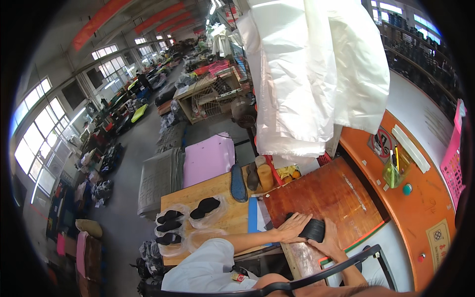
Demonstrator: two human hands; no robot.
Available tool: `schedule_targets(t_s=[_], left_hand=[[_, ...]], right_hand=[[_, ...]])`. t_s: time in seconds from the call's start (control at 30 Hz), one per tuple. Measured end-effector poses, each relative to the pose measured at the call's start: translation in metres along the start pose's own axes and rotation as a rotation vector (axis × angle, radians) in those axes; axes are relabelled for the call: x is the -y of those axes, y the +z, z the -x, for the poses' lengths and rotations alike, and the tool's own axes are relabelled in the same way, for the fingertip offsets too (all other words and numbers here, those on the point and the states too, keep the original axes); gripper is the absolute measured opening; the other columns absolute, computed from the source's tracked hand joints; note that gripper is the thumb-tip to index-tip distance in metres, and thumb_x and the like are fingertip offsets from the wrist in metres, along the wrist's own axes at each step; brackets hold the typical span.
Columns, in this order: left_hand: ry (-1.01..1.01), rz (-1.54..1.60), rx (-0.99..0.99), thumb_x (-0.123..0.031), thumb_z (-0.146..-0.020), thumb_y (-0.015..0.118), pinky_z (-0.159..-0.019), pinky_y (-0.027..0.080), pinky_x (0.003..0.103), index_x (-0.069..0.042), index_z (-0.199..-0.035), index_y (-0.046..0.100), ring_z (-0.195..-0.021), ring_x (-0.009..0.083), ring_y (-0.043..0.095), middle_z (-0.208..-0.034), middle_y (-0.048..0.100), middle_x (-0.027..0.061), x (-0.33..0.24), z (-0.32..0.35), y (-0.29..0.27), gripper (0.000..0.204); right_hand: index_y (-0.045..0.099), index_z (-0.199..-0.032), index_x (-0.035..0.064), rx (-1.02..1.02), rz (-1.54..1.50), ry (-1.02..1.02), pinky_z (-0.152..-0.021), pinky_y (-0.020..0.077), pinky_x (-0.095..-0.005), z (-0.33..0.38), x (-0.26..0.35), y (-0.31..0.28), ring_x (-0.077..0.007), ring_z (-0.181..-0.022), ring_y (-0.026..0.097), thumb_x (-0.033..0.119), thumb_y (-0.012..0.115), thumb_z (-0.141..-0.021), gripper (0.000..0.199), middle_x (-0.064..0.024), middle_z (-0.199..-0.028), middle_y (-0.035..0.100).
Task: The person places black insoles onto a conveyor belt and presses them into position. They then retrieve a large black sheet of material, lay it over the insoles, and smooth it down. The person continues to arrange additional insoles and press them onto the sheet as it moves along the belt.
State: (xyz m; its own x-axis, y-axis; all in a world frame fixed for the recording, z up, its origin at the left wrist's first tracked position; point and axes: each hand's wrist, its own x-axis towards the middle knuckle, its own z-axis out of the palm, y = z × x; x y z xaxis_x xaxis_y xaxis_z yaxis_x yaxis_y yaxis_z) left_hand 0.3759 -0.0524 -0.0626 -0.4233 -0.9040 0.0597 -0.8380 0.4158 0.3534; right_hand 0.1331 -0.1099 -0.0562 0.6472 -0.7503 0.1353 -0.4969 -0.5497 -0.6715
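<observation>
A curved black piece with fine ridges (312,230) lies on the reddish-brown wooden board (331,193); its exact kind cannot be made out. My left hand (293,228) rests on its left part, fingers stretched out and flat. At the right end, my right hand (328,238) grips the same piece, its fingers bent around the edge and partly hidden. Left of my arm, several black shoe-shaped pieces (205,207) sit on clear plastic bags (221,214) on a light wooden table (195,190).
Behind the board stand a blue sole-shaped piece (239,183) and a tan shoe last (265,177). White plastic sheets (302,74) hang above. An orange counter (396,193) on the right carries a pen cup (397,168), a teal cap (407,189) and a pink basket (451,163).
</observation>
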Motion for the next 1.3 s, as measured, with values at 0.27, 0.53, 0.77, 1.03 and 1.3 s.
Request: schedule_targets(t_s=[0.27,0.53,0.77,1.03,1.3], left_hand=[[-0.013,0.017,-0.018,-0.060,-0.089,0.073,-0.126,0.024,0.055,0.015,-0.160,0.016,-0.143,0.0484,0.043,-0.149,0.046,0.0342,-0.002,-0.001,-0.006,0.118],[-0.021,0.048,-0.004,-0.057,-0.086,0.078,-0.120,0.028,0.055,0.014,-0.153,0.029,-0.139,0.0458,0.046,-0.146,0.048,0.0325,0.002,-0.008,0.002,0.109],[-0.009,0.043,-0.120,-0.056,-0.084,0.080,-0.119,0.030,0.053,0.014,-0.150,0.034,-0.137,0.0440,0.047,-0.145,0.049,0.0321,0.000,-0.013,-0.006,0.107],[-0.127,0.095,0.016,-0.060,-0.084,0.074,-0.124,0.025,0.052,0.014,-0.160,0.017,-0.143,0.0467,0.041,-0.150,0.043,0.0350,0.002,-0.021,-0.009,0.121],[-0.138,0.165,-0.048,-0.060,-0.083,0.076,-0.119,0.030,0.051,0.014,-0.155,0.026,-0.134,0.0466,0.048,-0.144,0.049,0.0347,0.003,-0.023,-0.005,0.115]], right_hand=[[0.048,-0.151,-0.0041,-0.343,-0.592,0.427,-0.121,0.0350,-0.0429,-0.013,-0.001,0.038,-0.0373,-0.142,0.049,0.049,0.050,-0.109,0.068,-0.0258,-0.152,0.052],[0.053,-0.142,-0.0077,-0.293,-0.280,0.234,-0.117,0.0372,-0.0495,-0.011,0.001,0.029,-0.0461,-0.133,0.053,0.039,0.053,-0.107,0.058,-0.0303,-0.142,0.055],[0.060,-0.129,-0.0077,-0.352,-0.103,0.212,-0.106,0.0405,-0.0527,-0.024,0.014,0.024,-0.0466,-0.119,0.056,0.037,0.052,-0.108,0.051,-0.0299,-0.123,0.062],[0.065,-0.121,-0.0061,-0.297,-0.261,0.219,-0.112,0.0391,-0.0487,-0.037,-0.020,0.026,-0.0411,-0.123,0.056,0.033,0.055,-0.107,0.043,-0.0246,-0.127,0.063],[0.048,-0.146,-0.0065,-0.202,-0.400,0.230,-0.120,0.0336,-0.0478,-0.034,-0.021,0.024,-0.0404,-0.139,0.047,0.042,0.057,-0.105,0.064,-0.0251,-0.149,0.048]])
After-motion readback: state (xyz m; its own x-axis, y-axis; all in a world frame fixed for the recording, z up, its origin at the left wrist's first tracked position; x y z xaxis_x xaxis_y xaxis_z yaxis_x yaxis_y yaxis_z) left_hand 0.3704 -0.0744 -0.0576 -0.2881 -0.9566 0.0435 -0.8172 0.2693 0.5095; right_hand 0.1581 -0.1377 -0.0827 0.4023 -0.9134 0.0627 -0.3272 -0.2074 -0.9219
